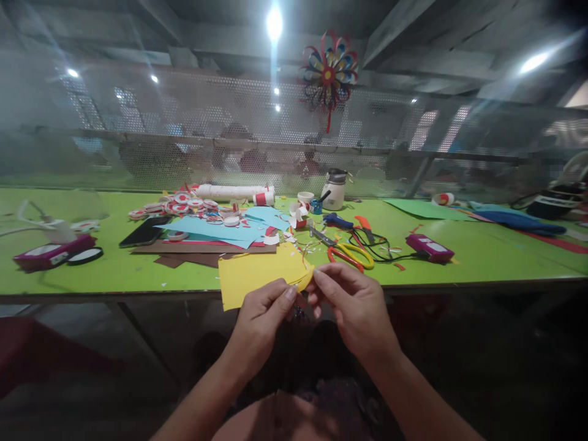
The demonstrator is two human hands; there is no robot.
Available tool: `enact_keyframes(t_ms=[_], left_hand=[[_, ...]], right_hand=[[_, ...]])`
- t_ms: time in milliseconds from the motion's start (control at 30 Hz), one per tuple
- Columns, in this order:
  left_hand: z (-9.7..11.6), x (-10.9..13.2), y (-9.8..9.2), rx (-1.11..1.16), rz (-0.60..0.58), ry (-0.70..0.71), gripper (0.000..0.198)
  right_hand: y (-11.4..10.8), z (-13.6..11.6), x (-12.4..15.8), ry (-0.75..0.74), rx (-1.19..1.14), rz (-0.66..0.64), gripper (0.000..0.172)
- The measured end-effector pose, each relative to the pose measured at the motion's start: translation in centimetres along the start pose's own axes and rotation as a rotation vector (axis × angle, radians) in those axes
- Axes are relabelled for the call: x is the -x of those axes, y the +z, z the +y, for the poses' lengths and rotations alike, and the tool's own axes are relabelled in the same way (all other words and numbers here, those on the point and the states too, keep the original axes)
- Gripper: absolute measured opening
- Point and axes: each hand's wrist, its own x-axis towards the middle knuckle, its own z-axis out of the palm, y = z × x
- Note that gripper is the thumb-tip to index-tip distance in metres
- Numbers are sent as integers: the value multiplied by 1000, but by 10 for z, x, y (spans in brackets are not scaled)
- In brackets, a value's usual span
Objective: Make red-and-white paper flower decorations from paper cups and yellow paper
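Note:
My left hand and my right hand meet just below the front edge of the green table. Both pinch a small curled yellow paper strip between thumb and fingers. A yellow paper sheet lies on the table edge right behind the strip and overhangs it. Scissors with yellow and red handles rest just beyond my right hand.
Blue, brown and red paper sheets, rolled paper rings, a black phone, a white paper roll, a glue bottle and pink boxes cover the table. A paper flower hangs on the mesh screen.

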Motion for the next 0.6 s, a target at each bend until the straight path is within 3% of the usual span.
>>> enact_keyframes(t_ms=[367,600], left_hand=[[0,0,1,23,4,-15,36],[1,2,2,-94,33,93,32]], right_hand=[[-1,2,1,-10,-11,5,12],[-3,4,1,11,-10,-8,11]])
